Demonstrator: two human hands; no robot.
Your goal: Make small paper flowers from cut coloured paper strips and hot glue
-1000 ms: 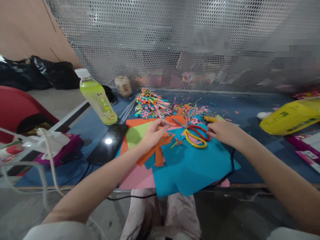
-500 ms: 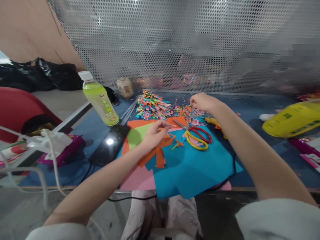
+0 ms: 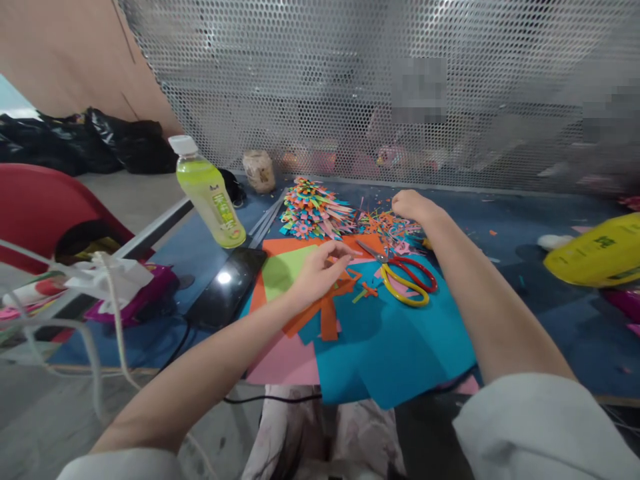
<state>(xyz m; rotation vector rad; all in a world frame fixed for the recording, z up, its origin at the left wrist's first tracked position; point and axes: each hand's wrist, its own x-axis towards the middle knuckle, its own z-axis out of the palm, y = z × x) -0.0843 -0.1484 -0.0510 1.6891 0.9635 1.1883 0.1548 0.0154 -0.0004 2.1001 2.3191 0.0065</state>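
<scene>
My left hand (image 3: 323,273) is above the orange paper (image 3: 329,319) and light green paper (image 3: 283,267), its fingers curled and closed on what looks like a small pink paper strip (image 3: 357,253). Farther right, my right hand (image 3: 409,204) reaches to the pile of thin paper scraps (image 3: 387,225); its fingers are bent together, and anything in them is hidden. Scissors (image 3: 404,275) with one red and one yellow handle lie slightly spread on the blue paper (image 3: 395,340). Beside the scraps stands a cone-shaped heap of many-coloured paper flowers and fringes (image 3: 316,212).
A drink bottle (image 3: 215,200) and a black phone (image 3: 227,287) are at the left, near white cables (image 3: 117,320). A yellow bottle (image 3: 595,253) lies at the right. Behind the table stands a perforated metal panel (image 3: 325,67); a jar (image 3: 259,171) stands near it.
The view has shifted a little, so most things on the table sit farther right. The right forearm covers more of the yellow tool beside the scraps. Both hands keep nearly the same pose.
</scene>
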